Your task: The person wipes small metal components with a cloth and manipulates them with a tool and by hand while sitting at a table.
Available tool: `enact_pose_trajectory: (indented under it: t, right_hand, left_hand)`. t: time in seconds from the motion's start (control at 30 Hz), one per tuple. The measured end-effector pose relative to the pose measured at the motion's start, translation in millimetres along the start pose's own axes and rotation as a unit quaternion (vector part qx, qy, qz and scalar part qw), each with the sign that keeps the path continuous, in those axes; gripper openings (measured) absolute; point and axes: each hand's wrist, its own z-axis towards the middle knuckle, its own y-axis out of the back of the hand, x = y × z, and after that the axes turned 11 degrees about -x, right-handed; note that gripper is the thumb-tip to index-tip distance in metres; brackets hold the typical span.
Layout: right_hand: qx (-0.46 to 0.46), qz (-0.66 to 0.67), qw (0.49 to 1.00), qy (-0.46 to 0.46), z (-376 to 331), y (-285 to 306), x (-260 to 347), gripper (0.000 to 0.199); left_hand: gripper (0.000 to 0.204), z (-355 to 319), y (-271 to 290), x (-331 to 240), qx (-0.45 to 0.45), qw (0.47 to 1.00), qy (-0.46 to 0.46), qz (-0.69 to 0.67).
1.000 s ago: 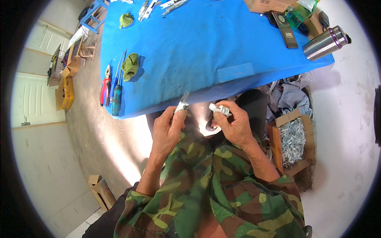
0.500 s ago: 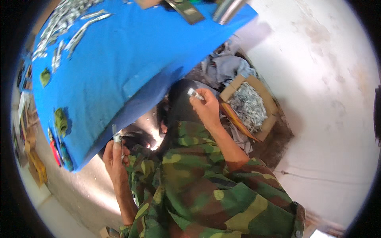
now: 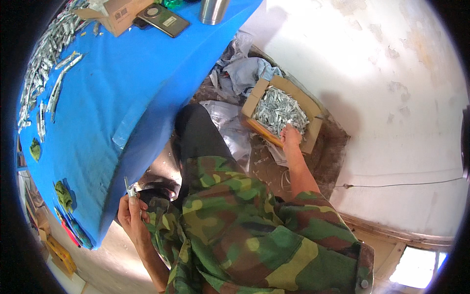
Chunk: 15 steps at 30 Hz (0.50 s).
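Note:
My left hand (image 3: pixel 133 215) is closed, thumb and fingers pinching a small silvery metal piece (image 3: pixel 129 187) with a thin upright end, beside the blue cloth's edge. Out to the right, my right hand (image 3: pixel 292 136) reaches over the near rim of an open cardboard box (image 3: pixel 313 134). Its fingers are curled at the heap of small silvery pieces (image 3: pixel 280 109) inside. Whatever lies between those fingertips is too small to name.
On the blue-covered table (image 3: pixel 112 83) lie a silvery pile (image 3: pixel 41 56), green rags (image 3: pixel 63 196), red-handled pliers (image 3: pixel 70 232), a phone (image 3: pixel 162 19), a small carton (image 3: pixel 117 17) and a steel tumbler (image 3: pixel 213 11). Plastic bags (image 3: pixel 227 125) lie near the box; a white wall (image 3: pixel 391 98) stands at right.
My right hand has moved right and down into the box, carrying a small whitish-silver piece on the way. My left hand keeps its piece. The whole view has shifted to the right.

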Motion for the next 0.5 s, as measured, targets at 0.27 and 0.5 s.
enact_pose_trajectory:
  t: [0.27,0.5]
  right_hand:
    - [-0.032,0.049,0.998,-0.020,85,47,1,0.022]
    - [0.063,-0.171,0.982,0.037,52,28,-31,0.045]
  left_hand:
    - [0.026,4,-7,-4,0.008,0.999,-0.014,0.028]
    - [0.030,11,-24,-13,0.025,0.999,-0.004,0.031]
